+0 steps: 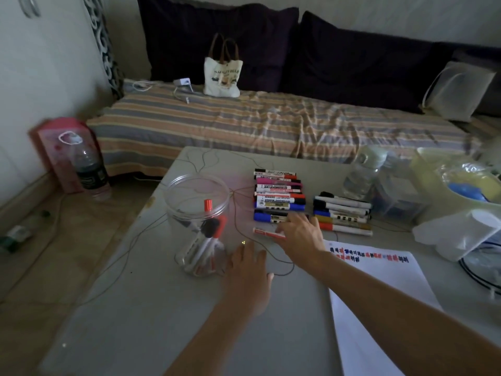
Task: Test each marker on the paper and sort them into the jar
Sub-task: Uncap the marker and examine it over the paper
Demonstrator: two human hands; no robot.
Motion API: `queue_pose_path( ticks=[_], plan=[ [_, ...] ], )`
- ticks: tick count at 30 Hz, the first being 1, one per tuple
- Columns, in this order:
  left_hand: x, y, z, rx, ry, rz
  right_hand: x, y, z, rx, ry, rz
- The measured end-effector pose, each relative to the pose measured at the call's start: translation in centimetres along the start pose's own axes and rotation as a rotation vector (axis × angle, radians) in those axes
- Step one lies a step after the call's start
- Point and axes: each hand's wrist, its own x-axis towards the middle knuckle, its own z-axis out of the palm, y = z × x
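**Right hand on a red marker beside the jar**

Jar (197, 213): approx 4 markers inside. L hand (250, 270) flat, fingers straight, just right of jar. R hand (299, 234) fingers pinch red marker (267, 232); 2 marker rows behind. Paper (379, 299) at table's (151, 308) near-right edge.

Dim room, striped daybed (271, 123) against a pale wall (40, 63).
Dark cushions (352, 63) behind; grey counter (151, 308) over tiled floor (40, 267).

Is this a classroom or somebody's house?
Probably somebody's house, a living room or bedroom: a striped mattress with dark purple cushions, a white tote bag on it, and a low grey table.
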Motion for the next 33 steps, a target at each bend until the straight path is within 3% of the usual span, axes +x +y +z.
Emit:
queue_pose_path(
  ticks=[3,6,10,12,15,18,21,24,28,30,33],
  plan=[
    [-0.2,1.0,-1.1,-0.208,0.023,-0.039,-1.6,0.4,-2.9,0.361,0.082,0.115],
    [-0.2,2.9,-3.1,-0.672,0.038,-0.16,-4.9,1.9,-6.9,0.777,0.188,0.297],
    [-0.2,5.6,-5.0,-1.644,-0.101,-0.562,-10.8,3.2,-8.6,1.392,-0.021,0.484],
    [-0.3,6.5,-5.3,-1.817,-0.087,-0.592,-12.9,3.4,-8.4,1.554,-0.089,0.525],
    [-1.1,7.3,-5.6,-1.808,-0.071,-0.572,-14.3,3.9,-8.1,1.703,-0.104,0.57],
    [-1.5,7.7,-5.7,-1.88,-0.102,-0.607,-14.6,4.9,-7.7,1.716,-0.109,0.573],
    [-1.4,8.3,-5.3,-1.879,-0.185,-0.528,-14.4,6.2,-7.4,1.679,-0.124,0.575],
    [-1.2,8.4,-5.1,-1.581,-0.138,-0.339,-13.9,7.9,-7.8,1.452,-0.195,0.494],
    [-0.8,7.4,-5.3,-0.879,0.0,0.23,-13.4,9.7,-8.3,0.876,-0.238,0.131],
    [-0.4,7.1,-5.4,-0.733,0.026,0.377,-13.5,9.6,-7.9,0.756,-0.253,-0.007],
    [-0.1,6.5,-4.8,-0.595,0.005,0.467,-13.8,9.0,-7.1,0.747,-0.191,-0.062]
  ],
)
